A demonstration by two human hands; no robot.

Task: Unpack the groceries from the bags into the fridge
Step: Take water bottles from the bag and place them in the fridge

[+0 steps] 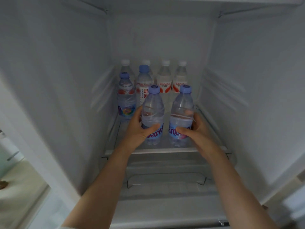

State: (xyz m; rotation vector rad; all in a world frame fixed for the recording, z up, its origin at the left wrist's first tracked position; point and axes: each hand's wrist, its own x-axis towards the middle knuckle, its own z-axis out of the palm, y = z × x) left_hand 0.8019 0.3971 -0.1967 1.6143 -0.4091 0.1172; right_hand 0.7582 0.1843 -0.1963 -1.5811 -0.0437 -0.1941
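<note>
Both my arms reach into the open fridge. My left hand [137,128] grips a clear water bottle [152,109] with a blue cap and blue label. My right hand [196,129] grips a second bottle of the same kind [181,109] just to its right. Both bottles are upright at the front of the glass shelf [165,150]; I cannot tell whether their bases touch it. Behind them stand several more water bottles: a blue-capped one [126,96] at the left, one with a white label [144,80], and white-capped, red-labelled ones [164,78] along the back wall.
White fridge walls [57,80] close in on both sides, with moulded shelf rails. Below the shelf sits a clear drawer [165,177]. The shelf's front right corner and the strip between the two held bottles are bare. A pale floor shows at the lower left.
</note>
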